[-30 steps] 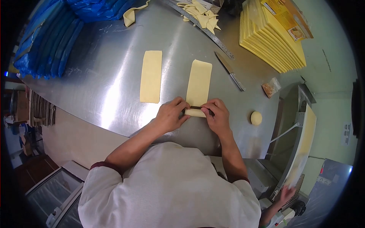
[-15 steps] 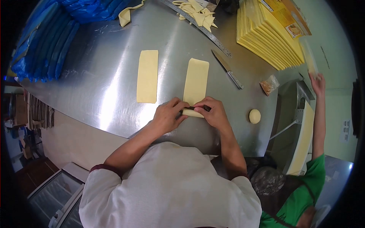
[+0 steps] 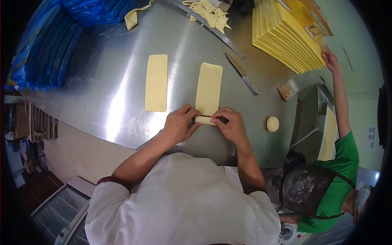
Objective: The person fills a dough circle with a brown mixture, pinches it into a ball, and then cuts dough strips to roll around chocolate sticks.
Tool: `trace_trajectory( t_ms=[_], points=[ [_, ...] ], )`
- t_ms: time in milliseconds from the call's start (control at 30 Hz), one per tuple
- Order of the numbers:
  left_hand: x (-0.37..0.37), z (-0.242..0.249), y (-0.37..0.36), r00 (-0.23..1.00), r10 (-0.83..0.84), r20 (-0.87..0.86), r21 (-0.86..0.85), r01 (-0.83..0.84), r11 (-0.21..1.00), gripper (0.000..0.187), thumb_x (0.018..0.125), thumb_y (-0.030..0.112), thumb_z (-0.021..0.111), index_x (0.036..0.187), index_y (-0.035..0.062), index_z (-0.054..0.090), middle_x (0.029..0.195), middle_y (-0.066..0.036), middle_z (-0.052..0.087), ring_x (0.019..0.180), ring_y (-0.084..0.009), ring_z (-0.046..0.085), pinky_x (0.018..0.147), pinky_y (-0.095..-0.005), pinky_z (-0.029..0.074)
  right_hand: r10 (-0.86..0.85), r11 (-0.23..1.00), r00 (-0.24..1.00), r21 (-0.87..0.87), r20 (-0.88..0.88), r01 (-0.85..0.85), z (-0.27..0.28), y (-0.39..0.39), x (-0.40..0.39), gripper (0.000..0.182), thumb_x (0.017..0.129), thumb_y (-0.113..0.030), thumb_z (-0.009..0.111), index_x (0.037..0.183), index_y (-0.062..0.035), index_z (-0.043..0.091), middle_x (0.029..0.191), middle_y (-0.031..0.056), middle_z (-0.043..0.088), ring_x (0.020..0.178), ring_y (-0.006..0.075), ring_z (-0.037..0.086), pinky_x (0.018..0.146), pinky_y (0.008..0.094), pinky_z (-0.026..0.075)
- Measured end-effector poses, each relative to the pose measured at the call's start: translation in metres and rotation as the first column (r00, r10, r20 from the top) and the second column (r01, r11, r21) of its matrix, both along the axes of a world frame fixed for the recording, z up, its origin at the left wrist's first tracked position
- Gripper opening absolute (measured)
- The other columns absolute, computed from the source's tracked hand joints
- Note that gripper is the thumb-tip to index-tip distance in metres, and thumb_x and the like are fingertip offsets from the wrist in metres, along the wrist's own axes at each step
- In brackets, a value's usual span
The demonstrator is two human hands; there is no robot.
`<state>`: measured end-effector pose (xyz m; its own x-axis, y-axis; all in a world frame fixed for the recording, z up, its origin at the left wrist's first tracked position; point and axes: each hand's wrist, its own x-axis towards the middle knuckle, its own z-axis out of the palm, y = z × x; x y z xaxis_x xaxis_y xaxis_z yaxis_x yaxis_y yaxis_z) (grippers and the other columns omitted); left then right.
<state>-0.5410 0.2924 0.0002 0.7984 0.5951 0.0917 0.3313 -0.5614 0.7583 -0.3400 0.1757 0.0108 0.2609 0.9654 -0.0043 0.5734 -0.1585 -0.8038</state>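
My left hand (image 3: 178,124) and my right hand (image 3: 231,125) grip the two ends of the rolled near edge of a pale dough strip (image 3: 209,87). Thin dark pieces show along the fold and under my right fingers. The flat part of the strip stretches away from my hands over the steel table. To its left lies a second flat dough strip (image 3: 156,83), untouched. A round dough ball (image 3: 272,124) rests right of my right hand.
A knife (image 3: 243,74) and a metal ruler (image 3: 210,28) lie beyond the strips, near dough scraps (image 3: 210,14). Blue-wrapped stacks (image 3: 49,53) are at the left, a yellow stack (image 3: 286,36) and small bag (image 3: 288,90) at the right. A co-worker in green (image 3: 326,200) reaches to the yellow stack.
The near edge of the dough is rolled a little tighter, with less dark filling showing. The co-worker's body has shifted right, and their raised hand has moved up to the yellow stack.
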Motion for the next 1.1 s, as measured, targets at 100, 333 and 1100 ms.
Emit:
trace_trajectory(
  t_ms=[100,333,1100],
  points=[
    [0.0,0.002,0.002,1.0,-0.001,-0.016,0.009,0.001,1.0,0.032,0.079,0.019,0.081,0.106,0.0128,0.065,0.098,-0.007,0.063,0.078,-0.0313,0.068,0.067,-0.0411,0.056,-0.049,0.996,0.999,0.07,-0.011,0.05,-0.001,0.0,-0.005,0.025,0.077,-0.015,0.082,0.097,-0.0055,0.072,0.09,0.0066,0.068,0.082,0.0248,0.066,0.074,0.0346,0.052],
    [0.002,0.005,0.001,1.0,-0.002,-0.027,-0.025,0.002,1.0,0.033,0.078,0.016,0.081,0.106,0.009,0.066,0.094,-0.008,0.065,0.08,-0.0288,0.069,0.068,-0.0386,0.056,-0.191,0.98,0.981,-0.045,0.006,0.192,0.008,-0.018,-0.008,0.028,0.075,-0.012,0.084,0.099,-0.004,0.072,0.088,0.0064,0.067,0.075,0.0201,0.065,0.067,0.0308,0.052],
    [0.013,0.016,0.015,0.998,0.001,0.068,-0.01,-0.001,1.0,0.025,0.082,0.019,0.079,0.101,0.0059,0.069,0.094,-0.009,0.063,0.075,-0.0258,0.066,0.068,-0.0379,0.054,-0.005,0.996,0.925,0.085,0.38,-0.03,0.011,0.003,0.002,0.029,0.075,-0.019,0.082,0.102,-0.0115,0.073,0.101,0.0012,0.065,0.089,0.0209,0.064,0.072,0.0337,0.054]
  ],
)
